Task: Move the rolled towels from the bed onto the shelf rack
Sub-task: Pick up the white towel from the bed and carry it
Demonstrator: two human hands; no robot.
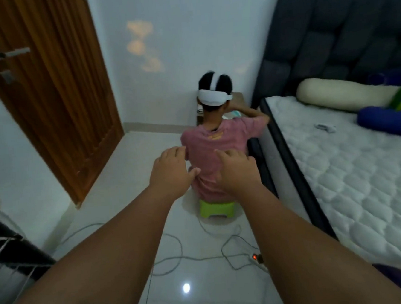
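Hands outstretched, palms down — left hand (169, 168) and right hand (238, 170) empty, fingers loosely spread, above tiled floor (129, 171) beside bed (355, 182).

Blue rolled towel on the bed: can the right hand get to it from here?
Probably not without stepping closer. The right hand is empty, held out over the floor, while the blue rolled towel lies far across the mattress. Nothing blocks the way.

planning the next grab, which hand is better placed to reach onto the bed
Probably the right hand. Both hands are empty and held out ahead, but the bed lies along the right side, so that arm is nearer the mattress. The left hand would have to cross over.
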